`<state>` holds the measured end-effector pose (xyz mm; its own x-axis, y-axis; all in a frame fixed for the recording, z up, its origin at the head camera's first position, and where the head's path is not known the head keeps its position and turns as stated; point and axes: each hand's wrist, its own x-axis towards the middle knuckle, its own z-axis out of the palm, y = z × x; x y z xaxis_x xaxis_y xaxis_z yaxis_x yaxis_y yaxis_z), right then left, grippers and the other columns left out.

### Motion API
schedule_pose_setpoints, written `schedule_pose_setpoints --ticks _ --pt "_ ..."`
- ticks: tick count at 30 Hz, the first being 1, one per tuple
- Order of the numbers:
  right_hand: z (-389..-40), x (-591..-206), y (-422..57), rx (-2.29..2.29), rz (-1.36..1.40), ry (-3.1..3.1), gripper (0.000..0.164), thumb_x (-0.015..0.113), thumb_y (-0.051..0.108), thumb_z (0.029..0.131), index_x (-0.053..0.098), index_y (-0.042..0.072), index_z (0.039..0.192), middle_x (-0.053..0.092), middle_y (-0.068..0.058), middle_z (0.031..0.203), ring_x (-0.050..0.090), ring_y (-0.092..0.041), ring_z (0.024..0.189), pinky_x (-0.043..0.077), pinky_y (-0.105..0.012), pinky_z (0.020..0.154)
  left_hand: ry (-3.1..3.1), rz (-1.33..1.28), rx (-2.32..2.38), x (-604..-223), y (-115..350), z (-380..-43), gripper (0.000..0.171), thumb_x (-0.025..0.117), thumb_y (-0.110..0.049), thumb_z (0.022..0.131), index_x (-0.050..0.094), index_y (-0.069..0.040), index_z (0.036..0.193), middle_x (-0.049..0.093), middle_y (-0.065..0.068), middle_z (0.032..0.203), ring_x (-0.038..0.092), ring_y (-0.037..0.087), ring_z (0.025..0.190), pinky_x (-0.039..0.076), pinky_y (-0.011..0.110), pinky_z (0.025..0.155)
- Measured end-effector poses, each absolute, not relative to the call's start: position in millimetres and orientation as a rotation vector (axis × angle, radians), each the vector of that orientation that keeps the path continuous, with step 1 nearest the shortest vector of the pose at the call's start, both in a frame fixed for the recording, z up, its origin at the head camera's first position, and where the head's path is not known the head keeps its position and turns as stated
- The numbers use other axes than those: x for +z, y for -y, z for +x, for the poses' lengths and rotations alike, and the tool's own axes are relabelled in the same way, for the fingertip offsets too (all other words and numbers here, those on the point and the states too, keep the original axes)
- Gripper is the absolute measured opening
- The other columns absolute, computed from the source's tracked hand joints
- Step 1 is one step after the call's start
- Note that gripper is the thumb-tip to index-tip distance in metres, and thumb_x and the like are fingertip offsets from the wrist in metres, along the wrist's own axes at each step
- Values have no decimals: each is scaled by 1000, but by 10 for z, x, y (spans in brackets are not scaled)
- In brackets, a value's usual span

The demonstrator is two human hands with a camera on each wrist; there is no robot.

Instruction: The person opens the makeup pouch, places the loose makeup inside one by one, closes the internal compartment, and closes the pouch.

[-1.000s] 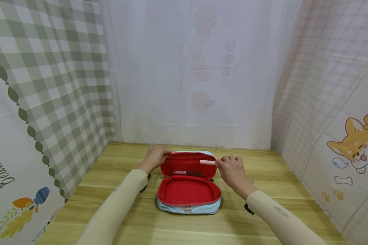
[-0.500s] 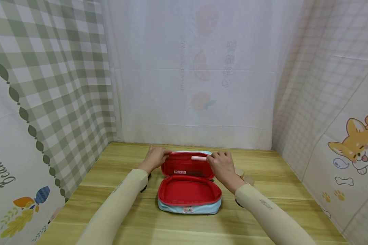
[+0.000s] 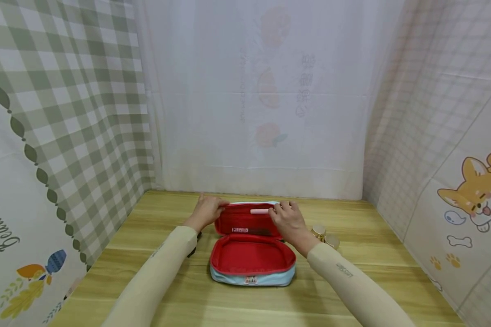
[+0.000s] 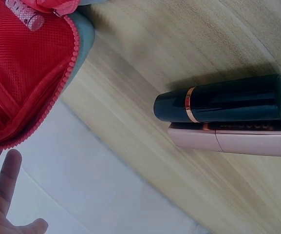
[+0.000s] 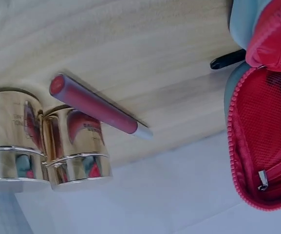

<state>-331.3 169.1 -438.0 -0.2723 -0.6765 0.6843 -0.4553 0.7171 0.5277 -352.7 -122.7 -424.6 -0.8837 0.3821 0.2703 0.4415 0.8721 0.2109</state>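
Observation:
A cosmetic pouch [image 3: 251, 279], light blue outside and red inside, lies unzipped with its lid raised. My left hand [image 3: 207, 211] grips the left top edge of the lid; in the left wrist view, its fingers [image 4: 6, 178] show beside the red zipper edge. My right hand [image 3: 288, 220] pinches a slim pink tube [image 3: 259, 211], held level in front of the lid's lining. The tube's speckled end [image 4: 28, 15] shows against the red mesh pocket [image 4: 30, 53] in the left wrist view. Its other end is hidden by my right hand.
Two gold jars [image 5: 13, 131] stand right of the pouch, with a reddish lip gloss tube [image 5: 96, 105] beside them. Left of the pouch lie a dark lipstick [image 4: 233, 100] and a pink lipstick [image 4: 247, 142]. A black zipper pull [image 5: 227, 59] sticks out from the pouch's side.
My right hand has moved left with the pink tube, across the front of the raised lid. The gold jars have come into sight behind it. My left hand has stayed in place.

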Motion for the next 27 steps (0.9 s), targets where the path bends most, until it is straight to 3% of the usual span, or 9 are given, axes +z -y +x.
schedule_pose_setpoints --ticks 9,17,27 --pt "-3322 -4376 -1596 -370 891 1960 10 63 6 88 72 9 87 61 -8 80 54 -28 77 43 -40 70 2815 -630 -400 -4241 1227 -3527 29 66 -10 95 73 -18 122 72 3 115 65 26 112 15 69 111" --pt "-3352 -4463 -1493 -345 833 2015 18 52 7 87 69 11 81 56 -9 78 52 -28 74 39 -38 65 2821 -625 -399 -4252 1230 -3533 28 66 -11 96 73 -20 121 72 2 115 64 26 112 14 69 111" --pt "-3357 -4553 -1378 -395 767 2104 26 46 8 89 71 13 84 56 -8 79 54 -27 78 40 -37 66 2832 -615 -390 -4251 1225 -3530 29 66 -11 96 73 -20 122 71 3 116 63 26 114 14 68 112"
